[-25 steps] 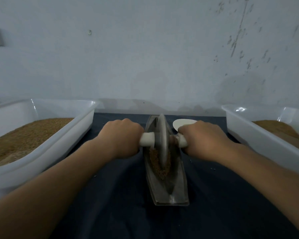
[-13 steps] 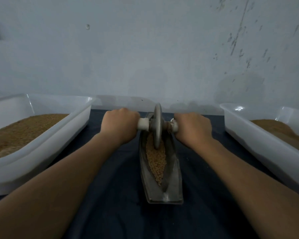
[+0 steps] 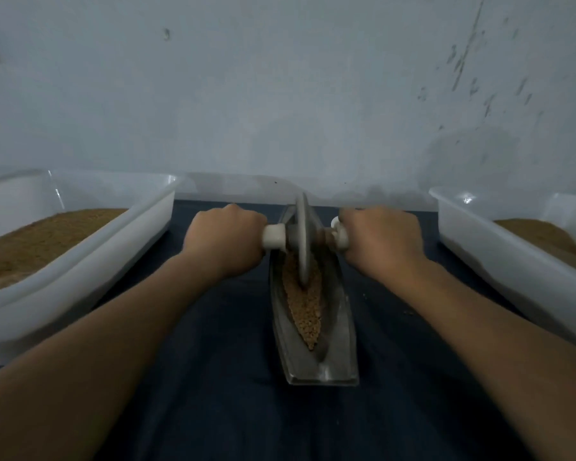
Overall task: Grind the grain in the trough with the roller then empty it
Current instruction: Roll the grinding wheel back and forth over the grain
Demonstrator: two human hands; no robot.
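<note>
A grey boat-shaped metal trough (image 3: 336,357) lies lengthwise on the dark cloth, its pointed end toward the wall. Brown grain (image 3: 305,307) fills its groove. The roller (image 3: 302,241), a grey disc on an axle with white handles, stands upright in the trough's far half, its rim in the grain. My left hand (image 3: 225,239) grips the left handle and my right hand (image 3: 381,239) grips the right handle, knuckles up.
A white plastic tub (image 3: 90,257) with brown meal stands at the left, and another white tub (image 3: 499,247) with brown meal at the right. A pale wall rises just behind the trough. Dark cloth (image 3: 220,394) covers the table between the tubs.
The roller went from the trough's middle to its far end, uncovering the grain, and has now come back slightly toward me. Both hands kept their grip.
</note>
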